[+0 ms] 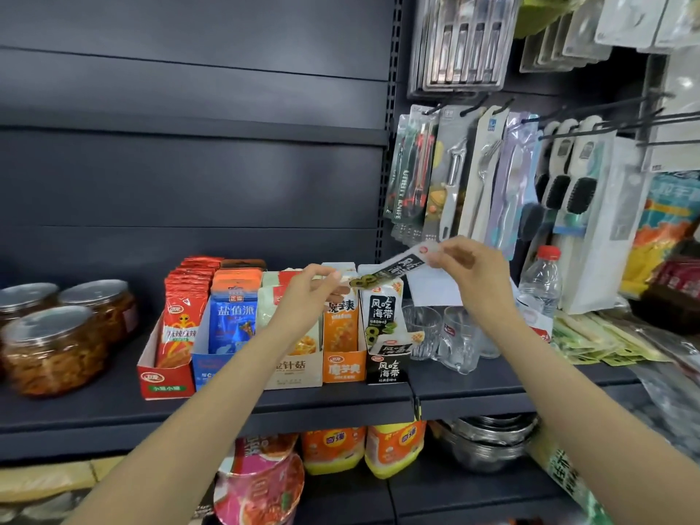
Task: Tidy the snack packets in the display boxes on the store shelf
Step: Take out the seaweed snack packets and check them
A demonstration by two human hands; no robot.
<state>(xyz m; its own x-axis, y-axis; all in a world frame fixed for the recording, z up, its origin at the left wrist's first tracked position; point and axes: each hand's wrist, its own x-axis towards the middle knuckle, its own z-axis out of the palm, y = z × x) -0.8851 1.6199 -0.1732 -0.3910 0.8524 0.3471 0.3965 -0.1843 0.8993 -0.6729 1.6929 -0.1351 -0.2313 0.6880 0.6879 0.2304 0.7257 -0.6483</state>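
Several display boxes stand in a row on the dark shelf (265, 407): a red box (164, 380), a blue box (212, 367), a cream box (293, 369), an orange box (342, 367) and a black-and-white kelp box (388, 369). Above the kelp box I hold one black-and-white kelp packet (397, 269) almost flat. My right hand (469, 267) pinches its upper right end. My left hand (314, 293) pinches its lower left end. More kelp packets (380, 312) stand upright in the box below, one leaning out at the front.
Jars with silver lids (57, 342) stand at the left of the shelf. Clear glasses (450, 335) and a water bottle (539, 286) stand right of the boxes. Utensil packs (454, 176) hang on hooks above. Noodle cups and steel bowls fill the lower shelf.
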